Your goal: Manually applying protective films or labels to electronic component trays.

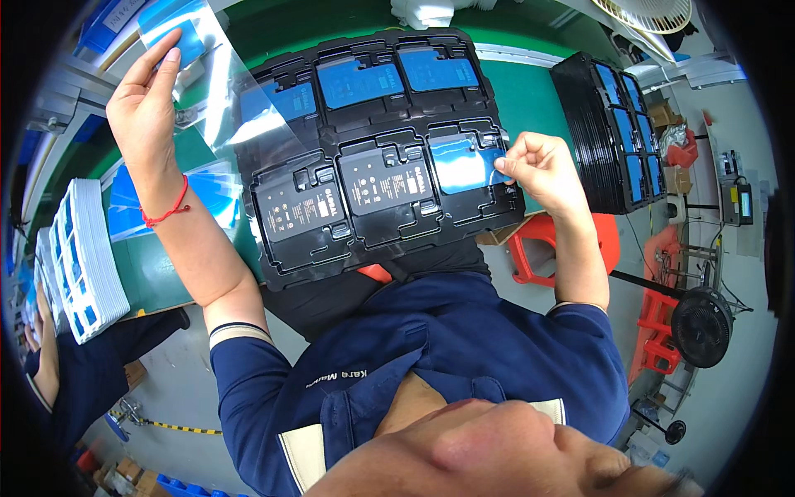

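Observation:
My left hand (147,103) is raised at the upper left, thumb and fingers pinching a clear plastic sheet (228,91) with a blue film piece (184,43) on it. The sheet hangs over the left end of a black moulded tray (331,137). At the tray's near right pocket, my right hand (542,172) pinches the edge of a shiny blue film (464,164) lying over a flat part. Beside it in the near row are two bare dark grey flat parts with white print (385,184), (300,209). The far-row parts (360,81) are covered in blue.
A tall stack of black trays (592,137) stands right of the tray. Blue film sheets (211,195) and a stack of white trays (89,257) are on the green table (149,286) to the left. Another person's arm (45,356) shows far left. A red stool (542,248) stands at right.

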The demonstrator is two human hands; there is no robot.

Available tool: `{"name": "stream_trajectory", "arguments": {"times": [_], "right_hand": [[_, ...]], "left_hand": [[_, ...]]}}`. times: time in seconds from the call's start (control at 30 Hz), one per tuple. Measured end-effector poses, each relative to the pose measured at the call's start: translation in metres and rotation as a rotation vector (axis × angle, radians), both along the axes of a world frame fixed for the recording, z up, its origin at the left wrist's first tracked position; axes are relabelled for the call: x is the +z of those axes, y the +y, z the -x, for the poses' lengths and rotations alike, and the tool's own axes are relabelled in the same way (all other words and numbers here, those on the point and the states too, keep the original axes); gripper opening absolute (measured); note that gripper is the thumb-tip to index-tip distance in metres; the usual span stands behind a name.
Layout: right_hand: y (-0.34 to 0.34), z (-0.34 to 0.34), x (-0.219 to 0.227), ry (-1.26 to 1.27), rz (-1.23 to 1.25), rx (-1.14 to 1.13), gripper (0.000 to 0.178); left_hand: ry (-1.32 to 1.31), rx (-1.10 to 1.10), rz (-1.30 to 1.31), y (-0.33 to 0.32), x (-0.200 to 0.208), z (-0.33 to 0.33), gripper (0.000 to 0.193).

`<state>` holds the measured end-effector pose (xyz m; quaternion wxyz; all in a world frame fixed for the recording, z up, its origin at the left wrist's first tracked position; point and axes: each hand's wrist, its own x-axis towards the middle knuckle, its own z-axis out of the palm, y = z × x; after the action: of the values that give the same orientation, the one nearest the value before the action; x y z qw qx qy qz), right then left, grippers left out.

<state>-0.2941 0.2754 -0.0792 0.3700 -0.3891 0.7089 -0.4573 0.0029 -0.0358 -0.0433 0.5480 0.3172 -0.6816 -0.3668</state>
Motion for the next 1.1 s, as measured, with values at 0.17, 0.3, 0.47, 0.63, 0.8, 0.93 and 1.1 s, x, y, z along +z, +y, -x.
{"name": "stream_trajectory", "arguments": {"times": [0.17,0.3,0.47,0.63,0.8,0.93,1.1], "right_hand": [[0.003,0.001,-0.007,0.148,-0.033,-0.020,0.012],[0.002,-0.009,-0.002,0.223,-0.048,-0.043,0.014],[-0.003,-0.030,0.025,0.822,-0.117,-0.138,0.032],[-0.032,-0.025,0.044,0.905,0.232,-0.209,0.036],[-0.093,-0.063,0.066,0.919,0.496,0.124,0.024],[-0.151,-0.090,0.053,1.022,0.770,0.295,0.028],[-0.175,-0.095,0.034,0.946,0.880,0.271,0.029]], "left_hand": [[-0.008,0.017,0.005,0.006,0.001,0.003,0.022],[-0.017,0.036,0.018,0.006,-0.001,0.003,0.021],[-0.024,0.008,0.014,0.007,-0.001,0.006,0.021],[-0.017,-0.128,0.081,0.012,0.001,0.013,0.023],[-0.108,-0.320,-0.042,0.038,-0.008,0.045,0.030],[0.035,-0.513,-0.129,0.052,-0.008,0.053,0.040],[-0.001,-0.530,-0.165,0.056,-0.011,0.051,0.042]]}}
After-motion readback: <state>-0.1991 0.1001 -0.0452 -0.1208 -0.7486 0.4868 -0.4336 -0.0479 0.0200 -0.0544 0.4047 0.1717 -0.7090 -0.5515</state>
